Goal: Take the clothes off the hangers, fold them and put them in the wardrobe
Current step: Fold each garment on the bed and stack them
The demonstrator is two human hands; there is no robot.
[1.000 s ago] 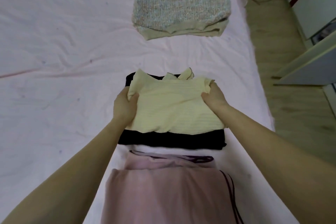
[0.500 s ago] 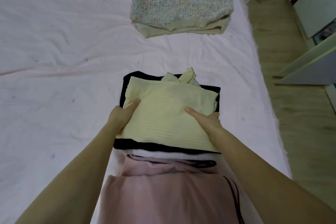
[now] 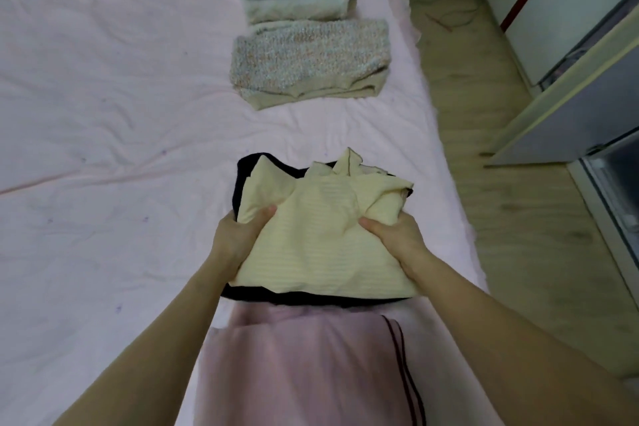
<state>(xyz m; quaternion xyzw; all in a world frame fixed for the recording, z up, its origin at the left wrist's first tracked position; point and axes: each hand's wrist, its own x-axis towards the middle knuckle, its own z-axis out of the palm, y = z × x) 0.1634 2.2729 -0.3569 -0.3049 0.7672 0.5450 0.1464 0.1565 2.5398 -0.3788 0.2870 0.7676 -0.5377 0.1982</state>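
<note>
- Two hands grip the yellow top: left hand and right hand each bunch a side edge, thumbs over the cloth.
- Top sits on a black garment, on the bed near its right edge.
- Risk: the far end is already crumpled; lifting by the edges probably undoes the fold.
- Risk: black garment may drag along and slide toward the floor.
- No readable writing or labels.

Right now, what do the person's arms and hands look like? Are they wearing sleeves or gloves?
Both arms are bare as far as the picture shows: no sleeves in view. The left hand and the right hand have no gloves, and I see no rings, watch or bracelets. What shows of the fingers is bare.
</note>
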